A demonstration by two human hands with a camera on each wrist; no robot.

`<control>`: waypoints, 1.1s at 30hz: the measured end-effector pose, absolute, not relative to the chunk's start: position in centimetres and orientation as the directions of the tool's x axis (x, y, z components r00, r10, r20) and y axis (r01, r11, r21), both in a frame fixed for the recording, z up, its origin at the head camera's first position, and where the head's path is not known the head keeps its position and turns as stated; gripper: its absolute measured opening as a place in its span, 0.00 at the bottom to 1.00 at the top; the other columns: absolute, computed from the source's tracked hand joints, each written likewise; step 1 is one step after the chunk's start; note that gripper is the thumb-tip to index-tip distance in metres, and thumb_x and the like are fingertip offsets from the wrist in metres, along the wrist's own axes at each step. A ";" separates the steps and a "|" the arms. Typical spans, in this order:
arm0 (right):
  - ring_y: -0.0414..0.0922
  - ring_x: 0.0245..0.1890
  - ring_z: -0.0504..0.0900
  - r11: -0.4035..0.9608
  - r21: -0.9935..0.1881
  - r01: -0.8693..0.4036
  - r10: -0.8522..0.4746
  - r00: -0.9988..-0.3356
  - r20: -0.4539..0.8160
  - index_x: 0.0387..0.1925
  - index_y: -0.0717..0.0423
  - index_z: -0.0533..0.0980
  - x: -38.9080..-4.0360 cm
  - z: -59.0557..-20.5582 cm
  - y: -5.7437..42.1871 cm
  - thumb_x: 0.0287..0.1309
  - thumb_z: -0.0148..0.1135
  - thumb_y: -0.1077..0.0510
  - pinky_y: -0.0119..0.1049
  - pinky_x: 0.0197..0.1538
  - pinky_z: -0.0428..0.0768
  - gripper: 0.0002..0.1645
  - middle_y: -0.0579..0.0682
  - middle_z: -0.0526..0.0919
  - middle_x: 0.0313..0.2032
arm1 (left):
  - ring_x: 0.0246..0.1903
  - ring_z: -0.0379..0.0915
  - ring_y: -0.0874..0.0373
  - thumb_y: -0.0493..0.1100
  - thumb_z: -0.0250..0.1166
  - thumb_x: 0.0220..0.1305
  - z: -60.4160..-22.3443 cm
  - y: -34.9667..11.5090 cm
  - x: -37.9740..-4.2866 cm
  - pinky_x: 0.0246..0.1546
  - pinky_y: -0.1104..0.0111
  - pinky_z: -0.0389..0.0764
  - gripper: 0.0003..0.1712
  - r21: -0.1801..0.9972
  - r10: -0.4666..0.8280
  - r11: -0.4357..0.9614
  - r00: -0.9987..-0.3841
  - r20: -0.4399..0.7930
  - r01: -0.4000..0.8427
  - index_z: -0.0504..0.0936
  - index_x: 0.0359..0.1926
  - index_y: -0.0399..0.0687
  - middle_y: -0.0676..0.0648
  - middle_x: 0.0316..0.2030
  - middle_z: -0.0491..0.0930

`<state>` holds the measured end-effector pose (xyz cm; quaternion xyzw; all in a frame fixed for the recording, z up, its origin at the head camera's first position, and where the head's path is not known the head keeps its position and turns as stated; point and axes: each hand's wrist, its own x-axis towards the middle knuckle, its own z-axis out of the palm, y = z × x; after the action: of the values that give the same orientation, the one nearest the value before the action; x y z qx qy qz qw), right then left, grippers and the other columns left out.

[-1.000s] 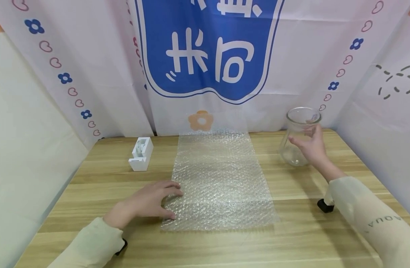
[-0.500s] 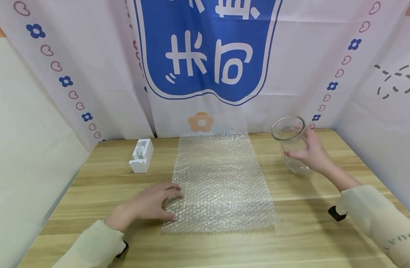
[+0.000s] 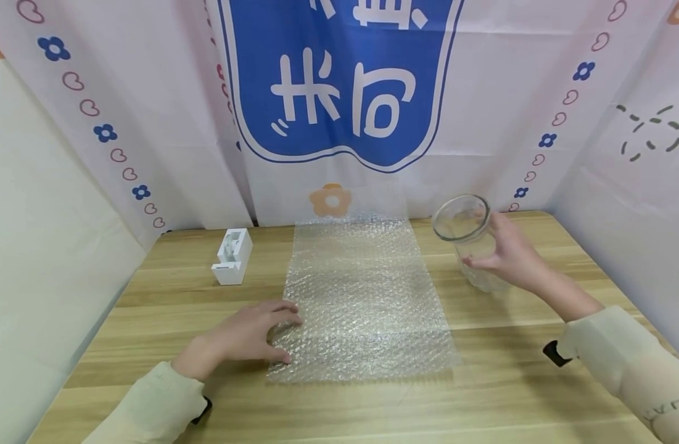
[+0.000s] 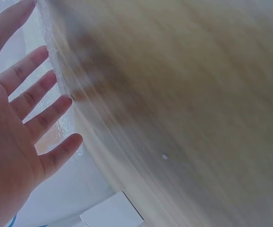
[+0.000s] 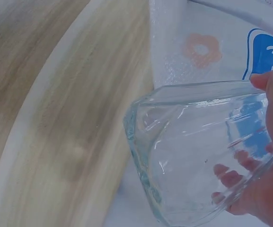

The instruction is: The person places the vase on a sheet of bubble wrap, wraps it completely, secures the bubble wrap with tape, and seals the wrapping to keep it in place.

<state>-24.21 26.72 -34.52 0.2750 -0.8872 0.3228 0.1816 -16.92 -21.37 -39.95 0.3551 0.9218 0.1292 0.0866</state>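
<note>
A sheet of bubble wrap (image 3: 367, 296) lies flat along the middle of the table. My left hand (image 3: 245, 333) rests at its near left edge; in the left wrist view the fingers (image 4: 44, 118) are spread and fairly straight, fingertips right at the sheet's edge. To the right of the sheet, my right hand (image 3: 517, 253) grips a clear glass vase (image 3: 475, 246), its rim tilted toward the left. The right wrist view shows the thumb on one side of the vase (image 5: 198, 151) and several fingers curled round the far side, seen through the glass.
A white tape dispenser (image 3: 232, 256) stands on the wooden table (image 3: 206, 308), left of the bubble wrap. A printed curtain (image 3: 345, 92) hangs behind the table's back edge, and pale fabric walls (image 3: 39, 216) close in both sides.
My right hand has moved the vase to the left and nearer, tipping it from upright to a leftward tilt. My left hand has stayed at the bubble wrap's edge.
</note>
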 end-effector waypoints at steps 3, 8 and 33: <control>0.58 0.57 0.67 0.661 -0.443 -0.606 -0.391 -0.782 0.486 0.62 0.60 0.61 -23.8 -34.1 26.2 0.31 0.78 0.63 0.58 0.57 0.65 0.53 0.59 0.70 0.55 | 0.60 0.60 0.47 0.67 0.67 0.45 -40.0 -21.4 -16.9 0.57 0.47 0.63 0.39 0.297 0.676 0.716 -0.734 -0.070 0.632 0.74 0.58 0.56 0.48 0.61 0.65; 0.57 0.57 0.68 0.682 -0.426 -0.595 -0.414 -0.794 0.445 0.62 0.60 0.61 -23.3 -33.5 25.4 0.32 0.78 0.59 0.57 0.58 0.65 0.53 0.59 0.71 0.55 | 0.60 0.60 0.47 0.68 0.66 0.45 -40.0 -21.3 -16.9 0.57 0.46 0.63 0.40 0.289 0.670 0.723 -0.739 -0.071 0.627 0.74 0.58 0.57 0.48 0.62 0.65; 0.57 0.50 0.72 0.806 -0.159 -0.570 -0.502 -0.800 0.327 0.58 0.61 0.64 -20.7 -31.9 21.0 0.32 0.75 0.39 0.54 0.50 0.72 0.54 0.59 0.73 0.52 | 0.61 0.58 0.48 0.69 0.66 0.44 -40.1 -20.9 -16.8 0.56 0.42 0.60 0.39 0.289 0.654 0.734 -0.754 -0.060 0.615 0.74 0.58 0.60 0.49 0.63 0.64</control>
<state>-20.65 21.01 -31.86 0.2851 -0.9404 0.1257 0.1360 -16.85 -20.89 -40.12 0.3419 0.9278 0.1265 0.0789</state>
